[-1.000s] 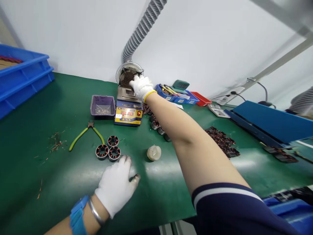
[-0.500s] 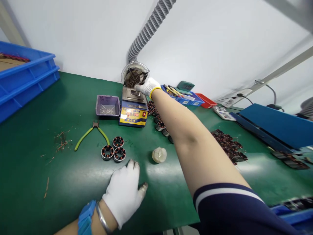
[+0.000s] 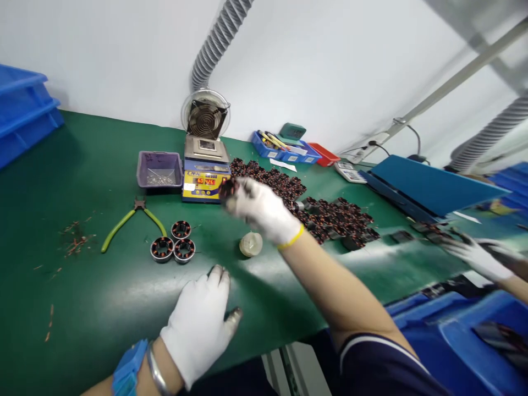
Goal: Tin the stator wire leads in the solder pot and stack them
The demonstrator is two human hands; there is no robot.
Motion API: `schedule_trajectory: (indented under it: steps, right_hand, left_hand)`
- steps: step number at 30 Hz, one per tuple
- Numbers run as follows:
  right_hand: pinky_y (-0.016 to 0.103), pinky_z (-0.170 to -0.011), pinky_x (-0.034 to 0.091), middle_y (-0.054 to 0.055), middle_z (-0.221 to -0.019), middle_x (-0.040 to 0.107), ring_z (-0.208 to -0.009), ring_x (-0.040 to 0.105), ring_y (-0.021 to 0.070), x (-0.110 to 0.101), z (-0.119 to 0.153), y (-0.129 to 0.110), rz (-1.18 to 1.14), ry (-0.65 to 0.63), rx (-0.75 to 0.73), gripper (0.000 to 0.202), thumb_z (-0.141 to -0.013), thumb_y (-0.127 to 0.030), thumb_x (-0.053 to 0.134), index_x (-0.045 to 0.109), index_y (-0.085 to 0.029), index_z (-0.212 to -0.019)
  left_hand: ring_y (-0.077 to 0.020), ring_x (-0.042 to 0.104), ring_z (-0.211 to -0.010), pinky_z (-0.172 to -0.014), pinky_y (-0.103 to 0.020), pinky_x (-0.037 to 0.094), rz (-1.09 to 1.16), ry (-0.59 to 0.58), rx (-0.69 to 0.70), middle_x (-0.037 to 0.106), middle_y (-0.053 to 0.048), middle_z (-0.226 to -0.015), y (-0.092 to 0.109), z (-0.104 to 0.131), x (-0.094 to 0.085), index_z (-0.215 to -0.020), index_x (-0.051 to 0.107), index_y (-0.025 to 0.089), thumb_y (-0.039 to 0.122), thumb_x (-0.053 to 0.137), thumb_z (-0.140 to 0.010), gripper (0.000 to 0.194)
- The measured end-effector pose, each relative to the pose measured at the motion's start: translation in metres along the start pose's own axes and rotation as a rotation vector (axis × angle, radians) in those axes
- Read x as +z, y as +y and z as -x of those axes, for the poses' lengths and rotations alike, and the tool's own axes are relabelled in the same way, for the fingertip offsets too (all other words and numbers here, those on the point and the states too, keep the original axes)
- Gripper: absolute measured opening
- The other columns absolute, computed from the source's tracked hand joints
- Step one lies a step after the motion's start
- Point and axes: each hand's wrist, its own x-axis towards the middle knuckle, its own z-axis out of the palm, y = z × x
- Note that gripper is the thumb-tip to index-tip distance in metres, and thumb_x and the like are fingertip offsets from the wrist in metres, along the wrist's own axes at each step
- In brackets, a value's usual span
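smooth green tabletop [image 3: 103, 319] is spreading beneath the white-gloved right hand [image 3: 264, 209], whose fingers are gripping a blurred dark, copper-toned round core [image 3: 228, 190] at their tips; the white-gloved left hand [image 3: 200, 324] is resting, thumb spread, while three silver-rimmed copper-wound rings [image 3: 177, 254] are lying just beyond its fingers.

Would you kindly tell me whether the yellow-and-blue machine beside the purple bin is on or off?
It is on: the machine shows lit red digits on its front display.
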Motion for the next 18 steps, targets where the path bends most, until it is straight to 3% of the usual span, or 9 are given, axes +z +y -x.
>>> schedule_trajectory:
  steps: [2, 6, 9, 12, 14, 18]
  right_hand:
    - [0.029, -0.083, 0.057, 0.006, -0.111, 0.071, -0.092, 0.071, 0.0175, 0.011, 0.039, 0.034, -0.045, -0.132, 0.065, 0.056, -0.057, -0.019, 0.077, 0.057, -0.02, -0.109]
    - [0.04, -0.1, 0.052, 0.01, -0.139, 0.057, -0.122, 0.061, 0.0273, 0.035, 0.072, 0.076, 0.346, -0.199, -0.094, 0.06, -0.056, -0.028, 0.086, 0.066, -0.023, -0.113]
    - [0.044, -0.109, 0.045, 0.012, -0.147, 0.051, -0.132, 0.054, 0.0308, 0.042, 0.072, 0.081, 0.56, -0.261, -0.236, 0.064, -0.064, -0.039, 0.086, 0.066, -0.024, -0.124]
    - [0.043, -0.109, 0.046, 0.012, -0.145, 0.054, -0.13, 0.056, 0.0299, 0.028, 0.077, 0.071, 0.573, -0.303, -0.304, 0.081, -0.066, -0.047, 0.085, 0.057, -0.023, -0.138]
    - [0.042, -0.106, 0.049, 0.01, -0.14, 0.058, -0.125, 0.059, 0.0274, 0.004, 0.081, 0.063, 0.55, -0.17, -0.326, 0.082, -0.072, -0.05, 0.08, 0.051, -0.025, -0.144]
    - [0.046, -0.11, 0.045, 0.013, -0.137, 0.06, -0.128, 0.056, 0.0292, -0.064, 0.069, 0.068, 0.769, 0.433, -0.332, 0.067, -0.086, -0.034, 0.064, 0.045, -0.021, -0.148]
  left_hand:
    - [-0.0376, 0.057, -0.125, -0.105, -0.054, 0.047, 0.013, -0.034, 0.119, 0.053, -0.021, -0.149, 0.003, 0.005, 0.008, -0.143, 0.053, 0.012, 0.038, 0.054, -0.091, 0.058]
    - [-0.0381, 0.048, -0.136, -0.115, -0.057, 0.036, 0.063, -0.074, 0.322, 0.053, -0.018, -0.149, 0.005, 0.013, 0.025, -0.143, 0.054, 0.018, 0.04, 0.064, -0.084, 0.064]
    - [-0.039, 0.046, -0.138, -0.117, -0.057, 0.033, 0.054, -0.07, 0.322, 0.054, -0.018, -0.148, 0.004, 0.013, 0.03, -0.144, 0.053, 0.019, 0.037, 0.069, -0.078, 0.07]
    - [-0.0409, 0.05, -0.134, -0.114, -0.06, 0.036, 0.004, -0.042, 0.231, 0.058, -0.021, -0.143, 0.003, 0.008, 0.03, -0.141, 0.056, 0.018, 0.035, 0.067, -0.078, 0.066]
    - [-0.0418, 0.049, -0.136, -0.114, -0.059, 0.037, -0.038, 0.038, 0.158, 0.055, -0.024, -0.145, 0.002, 0.004, 0.027, -0.139, 0.057, 0.012, 0.035, 0.064, -0.08, 0.064]
    - [-0.042, 0.043, -0.142, -0.113, -0.056, 0.039, -0.1, 0.163, 0.037, 0.046, -0.027, -0.153, 0.002, -0.001, 0.02, -0.138, 0.057, 0.003, 0.038, 0.058, -0.085, 0.063]
